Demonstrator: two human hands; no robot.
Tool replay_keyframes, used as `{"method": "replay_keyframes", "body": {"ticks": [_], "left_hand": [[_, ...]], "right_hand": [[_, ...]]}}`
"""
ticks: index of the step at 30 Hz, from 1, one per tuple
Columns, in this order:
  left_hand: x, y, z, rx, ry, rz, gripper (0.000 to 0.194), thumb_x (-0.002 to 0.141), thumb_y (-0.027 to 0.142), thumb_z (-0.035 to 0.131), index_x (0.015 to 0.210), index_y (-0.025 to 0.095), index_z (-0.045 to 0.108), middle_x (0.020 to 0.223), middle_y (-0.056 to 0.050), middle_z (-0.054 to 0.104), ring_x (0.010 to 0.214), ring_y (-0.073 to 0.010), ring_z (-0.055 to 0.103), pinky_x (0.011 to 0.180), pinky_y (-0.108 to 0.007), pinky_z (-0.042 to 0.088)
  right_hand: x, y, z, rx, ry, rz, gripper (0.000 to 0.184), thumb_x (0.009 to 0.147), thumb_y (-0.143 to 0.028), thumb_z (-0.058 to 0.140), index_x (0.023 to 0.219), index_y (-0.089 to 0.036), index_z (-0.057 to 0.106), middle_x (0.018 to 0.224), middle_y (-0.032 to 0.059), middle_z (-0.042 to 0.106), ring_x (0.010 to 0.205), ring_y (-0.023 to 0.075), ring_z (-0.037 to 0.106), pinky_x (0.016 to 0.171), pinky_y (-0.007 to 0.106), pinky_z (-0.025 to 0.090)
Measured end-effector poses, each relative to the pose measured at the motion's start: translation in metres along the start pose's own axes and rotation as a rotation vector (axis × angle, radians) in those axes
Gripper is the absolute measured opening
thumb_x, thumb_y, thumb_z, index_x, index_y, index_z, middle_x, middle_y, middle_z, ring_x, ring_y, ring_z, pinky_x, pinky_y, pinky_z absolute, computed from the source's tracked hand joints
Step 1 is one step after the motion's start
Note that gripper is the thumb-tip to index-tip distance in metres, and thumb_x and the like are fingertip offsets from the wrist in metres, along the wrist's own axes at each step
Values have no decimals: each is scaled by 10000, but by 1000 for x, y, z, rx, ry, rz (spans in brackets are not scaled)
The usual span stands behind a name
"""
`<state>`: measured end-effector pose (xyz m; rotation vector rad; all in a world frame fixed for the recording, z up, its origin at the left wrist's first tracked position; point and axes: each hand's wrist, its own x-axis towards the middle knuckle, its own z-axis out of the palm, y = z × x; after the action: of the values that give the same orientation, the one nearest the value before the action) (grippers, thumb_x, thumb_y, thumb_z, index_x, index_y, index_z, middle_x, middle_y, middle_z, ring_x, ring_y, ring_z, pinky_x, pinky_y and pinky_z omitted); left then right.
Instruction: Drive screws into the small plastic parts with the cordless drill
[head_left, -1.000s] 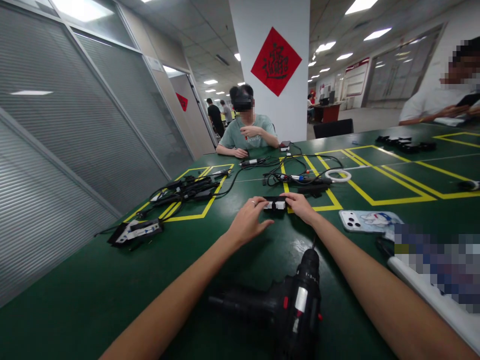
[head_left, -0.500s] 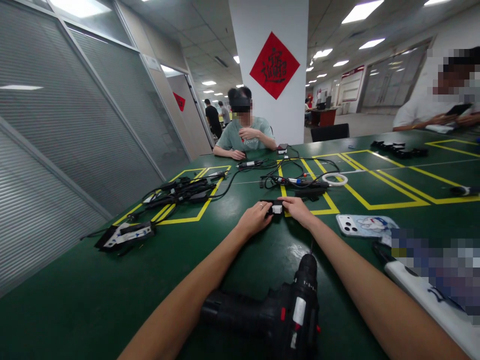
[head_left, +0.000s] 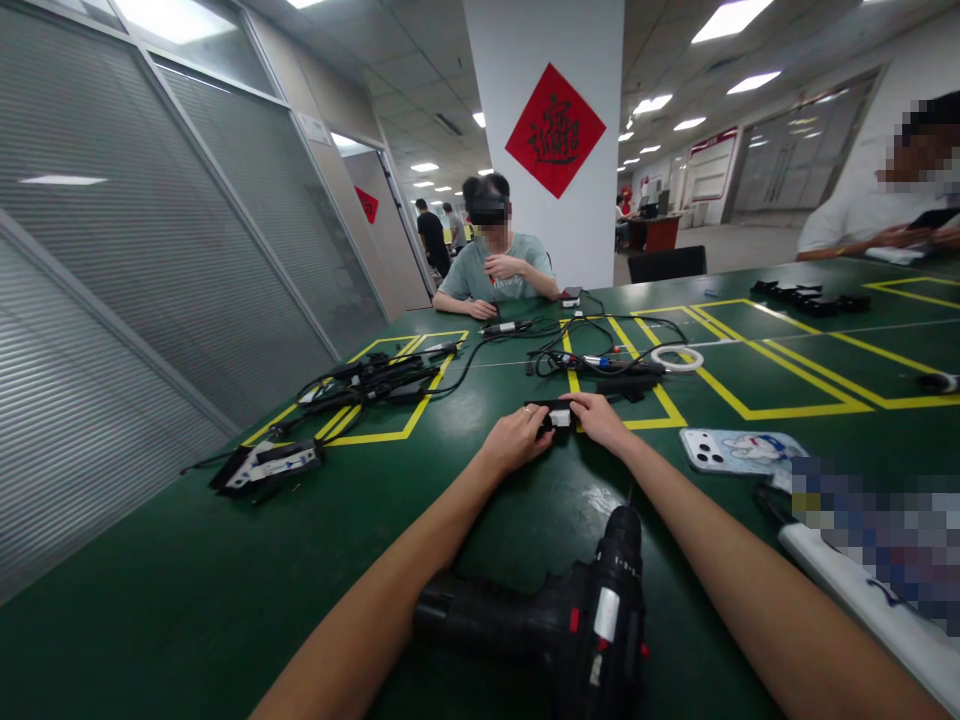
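Both arms reach forward over the green table to a small black part with a white block on it (head_left: 559, 418). My left hand (head_left: 516, 438) is closed on its left end, with a ring on one finger. At the right end, the fingers of my right hand (head_left: 598, 418) pinch the same part. Its exact kind is too small to tell. Between my forearms a black cordless drill (head_left: 551, 625) lies on its side, its thin bit pointing away from me toward my right wrist.
Tangled black cables (head_left: 367, 385) and a black-and-white part (head_left: 266, 465) lie left. More cables (head_left: 577, 362), a white ring (head_left: 677, 358) and a phone (head_left: 739, 450) lie ahead and right. Yellow tape (head_left: 802, 408) marks the table (head_left: 300, 580). A person (head_left: 499, 265) sits opposite, another (head_left: 885, 225) right.
The whole view has shifted slightly, so the scene sits a little further right. Both hands keep the same hold on the black part, and the drill lies as before.
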<state>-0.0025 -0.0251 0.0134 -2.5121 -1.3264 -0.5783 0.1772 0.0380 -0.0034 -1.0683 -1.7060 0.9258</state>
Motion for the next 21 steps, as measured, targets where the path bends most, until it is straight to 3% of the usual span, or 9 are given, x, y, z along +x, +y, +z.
{"method": "replay_keyframes", "body": {"ticks": [3,7,11,15,18,21], "left_hand": [[-2,1,-2,-27,33,-24,385,851,318,453,1191,139,475,1089,-143,572,963,-239,580,814,-358,488],[-3,2,-7,-89,181,-35,404,834,328,488,1204,167,475,1127,-124,565,1064,-238,529,917,-379,446],[-5,3,-10,-98,276,-25,407,835,316,488,1218,179,466,1197,-127,519,1141,-244,472,992,-419,388],[-4,5,-9,-97,296,17,414,831,284,484,1218,140,456,1237,-152,476,1185,-254,427,1015,-424,364],[-2,4,-7,-139,290,15,538,793,304,537,1276,124,385,1303,-173,413,1233,-272,379,1024,-448,350],[2,-1,-1,-173,253,-24,681,720,337,632,1311,149,349,1362,-165,362,1274,-296,330,1041,-491,321]], "right_hand": [[-2,-9,-1,12,38,-20,267,748,-137,498,934,-144,690,899,72,690,848,188,618,840,336,457],[-5,-36,-1,47,174,-93,338,843,-277,443,1124,-158,587,1164,102,589,1057,199,542,948,324,383],[-9,-60,17,98,74,-91,373,883,-426,371,975,-170,626,832,57,652,799,180,610,764,298,476],[-15,-65,39,142,-69,-53,410,898,-463,319,812,-163,584,564,1,565,512,128,554,516,238,468],[-16,-61,41,122,-56,-48,439,910,-467,260,771,-167,547,492,-31,474,430,106,479,461,220,429],[-15,-56,30,38,10,-69,466,915,-446,241,738,-159,563,525,-6,495,491,121,492,518,237,428]]}}
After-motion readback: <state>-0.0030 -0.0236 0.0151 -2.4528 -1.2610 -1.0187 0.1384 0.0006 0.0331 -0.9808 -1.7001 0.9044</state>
